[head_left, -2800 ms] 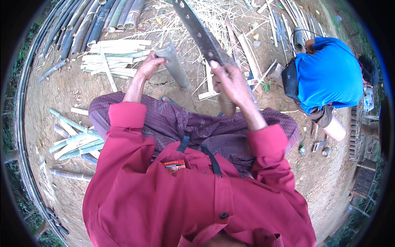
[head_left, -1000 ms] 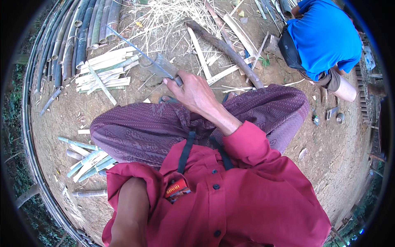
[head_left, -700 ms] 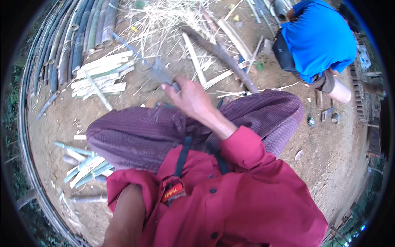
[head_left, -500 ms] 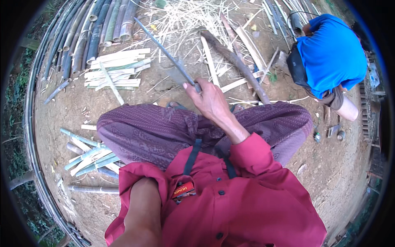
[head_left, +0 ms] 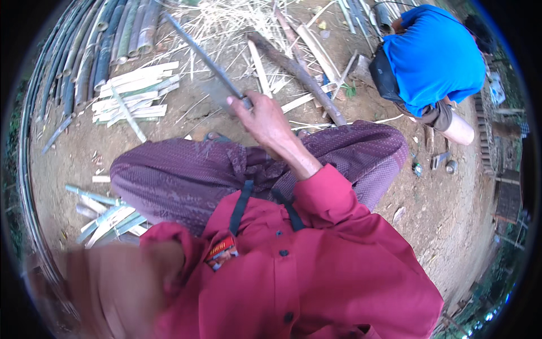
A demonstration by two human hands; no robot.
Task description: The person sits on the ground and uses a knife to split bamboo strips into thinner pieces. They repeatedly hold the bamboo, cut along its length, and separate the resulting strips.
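My right hand (head_left: 268, 121) is wrapped round the handle of a machete (head_left: 200, 53). Its long narrow blade points up and to the left, above the ground in front of my crossed legs (head_left: 186, 175). At the lower left, my bare left arm (head_left: 124, 282) comes out of the red sleeve, smeared by motion; its hand and fingers cannot be made out. Nearest to that arm is a small heap of split bamboo pieces (head_left: 110, 223). A stack of pale split bamboo strips (head_left: 135, 93) lies to the left of the blade.
Bamboo poles (head_left: 104, 42) lie at the far left. Thin shavings (head_left: 226, 22) litter the ground ahead, beside a dark wooden branch (head_left: 299, 68). A person in a blue shirt (head_left: 435, 62) bends over at the right, with small objects (head_left: 440, 161) on the dirt nearby.
My left arm has swung out to the left and is blurred. The view has shifted, so the surroundings sit further left and higher. My right hand keeps its grip on the machete.
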